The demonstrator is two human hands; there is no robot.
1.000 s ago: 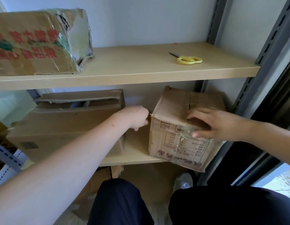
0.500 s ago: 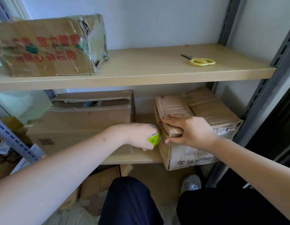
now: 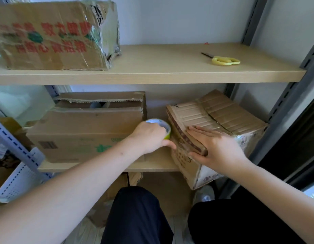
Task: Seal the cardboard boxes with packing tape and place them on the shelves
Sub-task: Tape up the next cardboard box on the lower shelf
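Observation:
A worn cardboard box (image 3: 223, 115) sits tilted at the right end of the lower shelf (image 3: 152, 164), its near corner hanging over the shelf edge. My right hand (image 3: 216, 148) lies on the box's near top corner, fingers straight on top and thumb against the front face. My left hand (image 3: 151, 136) grips a roll of packing tape (image 3: 161, 125) with a yellow-green core, held against the box's left side. A larger open box (image 3: 86, 134) stands to the left on the same shelf.
On the upper shelf (image 3: 152, 74) stand a crumpled taped box with red print (image 3: 54, 36) at the left and yellow-handled scissors (image 3: 223, 60) at the right. Grey metal uprights (image 3: 293, 95) frame the rack. My dark-trousered knees (image 3: 140, 217) are below, with more cardboard under the shelf.
My left hand drew back from the gap with the tape roll and brought it to the box's left side. My right hand slid from the box's middle to its near left corner.

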